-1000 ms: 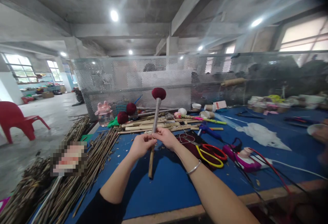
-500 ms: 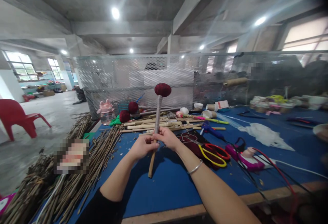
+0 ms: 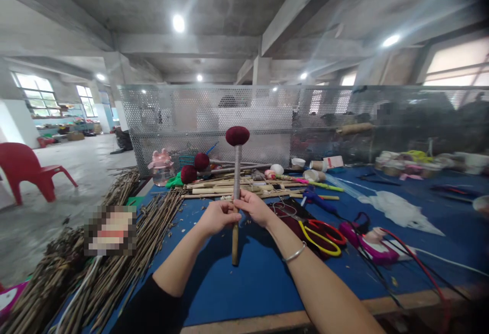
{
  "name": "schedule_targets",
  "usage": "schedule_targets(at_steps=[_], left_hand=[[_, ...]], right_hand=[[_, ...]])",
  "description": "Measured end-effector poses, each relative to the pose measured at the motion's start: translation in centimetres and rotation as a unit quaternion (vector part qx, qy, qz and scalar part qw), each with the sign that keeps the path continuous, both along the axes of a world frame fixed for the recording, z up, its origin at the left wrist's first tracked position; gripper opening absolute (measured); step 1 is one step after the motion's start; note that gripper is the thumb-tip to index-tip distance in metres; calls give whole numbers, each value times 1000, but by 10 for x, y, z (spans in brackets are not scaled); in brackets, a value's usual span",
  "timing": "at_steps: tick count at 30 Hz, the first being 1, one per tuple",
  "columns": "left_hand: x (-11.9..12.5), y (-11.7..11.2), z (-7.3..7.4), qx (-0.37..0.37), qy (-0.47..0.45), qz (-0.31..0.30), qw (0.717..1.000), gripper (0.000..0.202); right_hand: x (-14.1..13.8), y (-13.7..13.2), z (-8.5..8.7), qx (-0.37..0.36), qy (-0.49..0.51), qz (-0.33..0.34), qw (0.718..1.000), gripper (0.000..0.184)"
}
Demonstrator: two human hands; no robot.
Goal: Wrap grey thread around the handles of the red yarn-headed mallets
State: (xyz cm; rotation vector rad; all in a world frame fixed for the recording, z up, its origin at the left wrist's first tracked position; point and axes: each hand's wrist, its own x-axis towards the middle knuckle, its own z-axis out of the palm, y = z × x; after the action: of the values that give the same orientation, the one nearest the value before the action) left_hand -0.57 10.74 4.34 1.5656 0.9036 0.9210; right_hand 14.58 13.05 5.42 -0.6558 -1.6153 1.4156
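Both hands grip one mallet [image 3: 237, 171] at mid-shaft and hold it upright over the blue table [image 3: 244, 283]. It is a bamboo stick with a grey-wrapped upper part and a dark red fuzzy head at the top. My left hand [image 3: 217, 217] is closed round the stick from the left. My right hand [image 3: 255, 206] pinches it from the right, a silver bangle on that wrist. The stick's lower end hangs just above the tabletop.
Finished red-headed mallets [image 3: 194, 167] and bare bamboo sticks [image 3: 229, 189] lie behind my hands. Red-and-yellow scissors [image 3: 323, 232], a pink glue gun [image 3: 369, 245] with cables and white cloth [image 3: 397, 209] lie to the right. Bundles of thin twigs [image 3: 114, 257] fill the left edge. A mesh screen [image 3: 267, 120] backs the table.
The mallet has swung from leaning right to standing straight upright. Both hands stay on the shaft; the camera view has shifted slightly.
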Motion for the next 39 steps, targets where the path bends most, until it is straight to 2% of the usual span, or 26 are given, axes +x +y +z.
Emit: schedule_targets(at_steps=[2, 4, 5, 7, 9, 10, 11, 12, 15, 17, 19, 24, 26, 30, 32, 34, 37, 39], left_hand=[[-3, -2, 3, 0, -18, -42, 999, 34], [-2, -4, 3, 14, -23, -51, 998, 34], [0, -6, 1, 28, -16, -33, 999, 34], [5, -9, -3, 76, 19, 50, 996, 37], [9, -11, -7, 130, 63, 147, 979, 35], [11, -12, -8, 144, 76, 173, 971, 33], [11, -13, -8, 143, 78, 174, 971, 29], [10, -14, -7, 127, 70, 149, 978, 26], [5, -15, -2, 59, 21, 16, 998, 23], [4, -16, 0, 36, 5, -33, 999, 25], [4, -15, 0, 45, 1, -23, 999, 27], [6, -11, -4, 115, 43, 135, 983, 36], [2, -12, -1, 94, 48, 120, 987, 30], [-8, -19, 12, 43, 32, 1, 999, 25], [-10, -22, 16, 37, 28, -30, 998, 26], [-8, -24, 16, 51, 18, -2, 999, 26], [-4, -22, 12, 86, 7, 94, 992, 29], [-3, -20, 9, 89, 11, 114, 989, 29]], right_hand=[[0, -1, 1, -7, 7, 19, 1000, 33], [-1, -1, 1, 6, 10, 15, 1000, 31], [-3, -1, 0, 17, 11, 6, 1000, 31], [-5, 0, -2, 32, 12, -10, 999, 31], [-6, 1, -4, 30, 13, -12, 999, 32], [-5, 1, -5, 26, 17, -8, 999, 33], [-4, 1, -6, 20, 20, -1, 1000, 34], [-2, 1, -6, 13, 19, 5, 1000, 34], [5, 0, -4, -9, -2, 9, 1000, 35], [6, -2, -3, -8, -14, -2, 1000, 34], [5, -2, -2, 18, -18, -20, 999, 32], [-2, -3, -2, 64, -45, -41, 996, 31], [-3, -5, -1, 67, -42, -41, 996, 31], [-2, -12, 4, 34, -24, -11, 999, 32], [-3, -14, 6, 22, -16, 2, 1000, 33], [-6, -14, 5, 31, -10, -3, 999, 34], [-11, -11, 1, 41, -17, -16, 999, 35], [-13, -9, -1, 45, -28, -24, 998, 34]])
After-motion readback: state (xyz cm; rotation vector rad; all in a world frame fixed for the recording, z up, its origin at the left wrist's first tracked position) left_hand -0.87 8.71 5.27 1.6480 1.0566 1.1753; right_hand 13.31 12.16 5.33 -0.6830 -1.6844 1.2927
